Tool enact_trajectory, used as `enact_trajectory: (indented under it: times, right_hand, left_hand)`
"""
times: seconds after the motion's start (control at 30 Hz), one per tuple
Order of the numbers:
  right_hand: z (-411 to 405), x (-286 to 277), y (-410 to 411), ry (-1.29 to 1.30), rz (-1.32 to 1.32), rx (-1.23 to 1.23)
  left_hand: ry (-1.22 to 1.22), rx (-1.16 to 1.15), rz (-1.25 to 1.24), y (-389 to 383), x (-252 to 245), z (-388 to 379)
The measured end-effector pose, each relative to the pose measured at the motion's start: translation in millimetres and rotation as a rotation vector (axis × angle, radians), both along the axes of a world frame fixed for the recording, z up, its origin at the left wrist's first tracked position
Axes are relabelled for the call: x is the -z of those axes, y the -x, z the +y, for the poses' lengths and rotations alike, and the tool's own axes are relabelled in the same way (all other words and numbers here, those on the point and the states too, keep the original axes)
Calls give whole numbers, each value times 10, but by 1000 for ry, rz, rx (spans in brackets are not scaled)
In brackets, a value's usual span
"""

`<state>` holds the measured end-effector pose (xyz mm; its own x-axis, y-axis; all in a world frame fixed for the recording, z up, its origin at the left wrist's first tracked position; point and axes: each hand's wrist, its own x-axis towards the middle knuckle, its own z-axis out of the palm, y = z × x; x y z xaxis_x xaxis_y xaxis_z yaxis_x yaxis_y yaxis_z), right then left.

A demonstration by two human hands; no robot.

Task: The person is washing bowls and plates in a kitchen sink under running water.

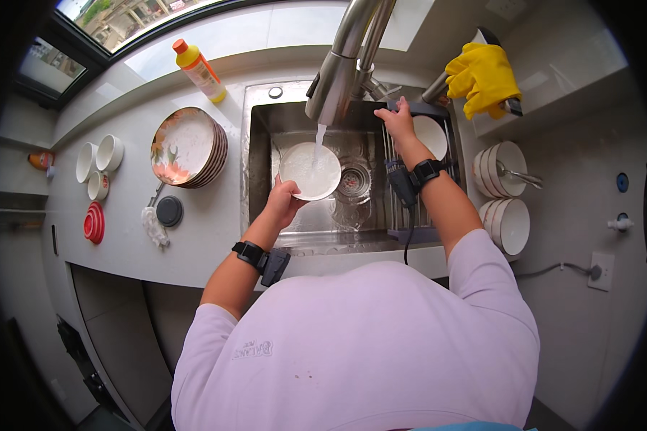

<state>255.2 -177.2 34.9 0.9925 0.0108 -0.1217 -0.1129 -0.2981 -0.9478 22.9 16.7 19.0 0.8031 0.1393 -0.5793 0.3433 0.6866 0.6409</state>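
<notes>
My left hand (pixel 283 203) grips the near rim of a white bowl (pixel 307 183) over the stainless steel sink (pixel 350 223). Water (pixel 319 141) runs from the faucet head (pixel 331 89) into the bowl, and its surface bubbles. Beside the faucet lever (pixel 389 90), my right hand (pixel 399 121) is raised with its fingers apart and holds nothing. Whether a fingertip touches the lever I cannot tell. Partly behind that hand, another white bowl (pixel 430 137) rests on the roll-up drying rack (pixel 424 218) across the sink's right side.
Left of the sink stand stacked patterned plates (pixel 186 145), a yellow bottle (pixel 200 73), white cups (pixel 109 153), red nested bowls (pixel 94 223) and a dark round lid (pixel 169 210). Bowl stacks (pixel 509 226) with spoons (pixel 523 176) are at right. Yellow rubber gloves (pixel 482 81) hang above.
</notes>
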Motion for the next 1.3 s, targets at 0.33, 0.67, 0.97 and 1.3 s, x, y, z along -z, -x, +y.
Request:
enact_trajectory:
  times: [0.33,0.67,0.97,1.3]
  right_hand:
    - [243,-317,-355,234,-85,-170]
    - [81,-268,-235,403,-150,-353]
    - [-140,-107,730,367,-207,-508]
    - [-369,-212,1288,257,-323,-613]
  left_hand:
    - [-106,-10,4,31,-27,70]
    - [-428,26,-28,-1,-16,98]
    - [-1124,-76,-320,68,-139,165]
    - [-1676,67,-652,272,-931,-162]
